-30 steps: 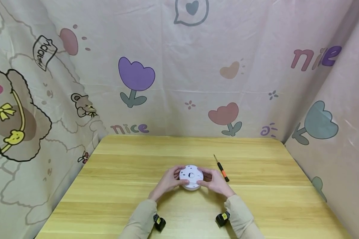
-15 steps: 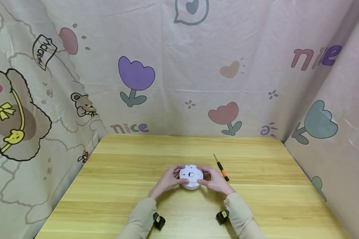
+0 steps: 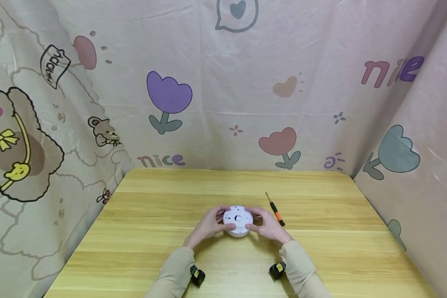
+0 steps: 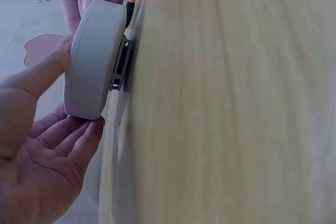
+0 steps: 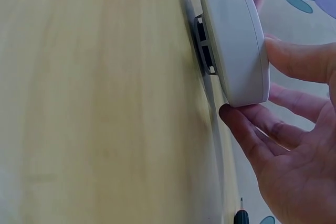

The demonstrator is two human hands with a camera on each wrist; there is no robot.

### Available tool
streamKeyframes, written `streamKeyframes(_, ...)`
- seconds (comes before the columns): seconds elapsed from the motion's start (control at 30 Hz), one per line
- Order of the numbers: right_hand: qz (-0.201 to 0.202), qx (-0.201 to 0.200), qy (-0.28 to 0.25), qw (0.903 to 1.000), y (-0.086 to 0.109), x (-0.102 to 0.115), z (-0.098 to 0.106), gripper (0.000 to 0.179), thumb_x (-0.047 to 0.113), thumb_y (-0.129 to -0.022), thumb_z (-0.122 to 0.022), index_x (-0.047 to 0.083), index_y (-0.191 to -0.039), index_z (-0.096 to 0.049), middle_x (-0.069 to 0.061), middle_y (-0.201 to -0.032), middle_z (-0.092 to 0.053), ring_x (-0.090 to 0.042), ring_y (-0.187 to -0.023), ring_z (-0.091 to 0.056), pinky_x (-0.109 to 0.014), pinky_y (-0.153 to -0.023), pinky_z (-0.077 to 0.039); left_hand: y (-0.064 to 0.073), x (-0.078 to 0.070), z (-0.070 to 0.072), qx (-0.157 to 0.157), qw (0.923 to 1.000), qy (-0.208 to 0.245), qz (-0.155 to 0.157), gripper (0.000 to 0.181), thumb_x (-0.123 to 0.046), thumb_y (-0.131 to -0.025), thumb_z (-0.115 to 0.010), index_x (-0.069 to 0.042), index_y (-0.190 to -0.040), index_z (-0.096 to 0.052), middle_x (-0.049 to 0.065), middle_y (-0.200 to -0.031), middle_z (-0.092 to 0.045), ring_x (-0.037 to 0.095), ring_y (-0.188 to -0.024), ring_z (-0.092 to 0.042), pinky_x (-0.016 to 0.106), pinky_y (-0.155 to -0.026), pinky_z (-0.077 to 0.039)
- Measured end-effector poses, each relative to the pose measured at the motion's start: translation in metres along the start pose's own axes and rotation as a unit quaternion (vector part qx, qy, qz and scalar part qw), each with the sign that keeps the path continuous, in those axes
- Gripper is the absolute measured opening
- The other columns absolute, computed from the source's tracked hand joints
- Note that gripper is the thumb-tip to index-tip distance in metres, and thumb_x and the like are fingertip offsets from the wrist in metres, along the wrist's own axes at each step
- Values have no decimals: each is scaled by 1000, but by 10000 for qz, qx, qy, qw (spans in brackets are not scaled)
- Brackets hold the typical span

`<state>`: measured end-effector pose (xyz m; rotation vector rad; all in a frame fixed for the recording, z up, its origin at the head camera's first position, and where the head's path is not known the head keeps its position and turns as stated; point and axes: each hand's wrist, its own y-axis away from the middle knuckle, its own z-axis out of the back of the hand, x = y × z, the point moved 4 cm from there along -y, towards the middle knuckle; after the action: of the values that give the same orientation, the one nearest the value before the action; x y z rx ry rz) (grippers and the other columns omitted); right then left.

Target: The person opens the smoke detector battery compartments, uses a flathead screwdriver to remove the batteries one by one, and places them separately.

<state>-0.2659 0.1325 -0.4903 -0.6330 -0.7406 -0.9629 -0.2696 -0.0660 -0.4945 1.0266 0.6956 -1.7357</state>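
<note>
A round white smoke detector is held near the middle of the table, its flat back plate with small slots and a central hole facing up. My left hand grips its left side, the thumb on the top face and the fingers along the rim. On the opposite side my right hand grips it the same way. In the left wrist view the casing shows its smooth side wall. The right wrist view shows a dark slotted vent under the casing, close to the tabletop.
A screwdriver with a black and orange handle lies just right of the right hand, tip pointing away. The wooden table ends at a printed curtain behind, with more curtain on both sides.
</note>
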Motion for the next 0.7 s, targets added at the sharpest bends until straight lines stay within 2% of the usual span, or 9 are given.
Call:
streamKeyframes(0.2,-43,-44,-77,10000,1,2,-1,54,21,-77,-68,5,-125,-48,-13,-121,-54,-24,-105,-56,-42,-93,-46,1,-2,-1,0,9999,-61,-88,73,-42,-66,-74,-10,-125,-45,11,-130,-49,26,-121,-47,38,-102,-41)
streamKeyframes(0.47,-8,196,-370,9991,8,31,7,54,12,-79,-66,-6,-125,-45,-23,-120,-53,-34,-105,-54,-50,-94,-43,4,-5,-1,25,9997,40,-241,72,-38,-68,-74,-7,-126,-44,14,-131,-48,29,-121,-46,41,-102,-40)
streamKeyframes(0.7,-125,248,-681,9973,9,31,7,56,12,-78,-67,-5,-126,-44,-22,-120,-52,-34,-106,-53,-51,-97,-41,5,-5,0,47,9998,-4,-211,70,-35,-68,-75,-7,-125,-45,14,-129,-49,29,-121,-47,41,-102,-40)
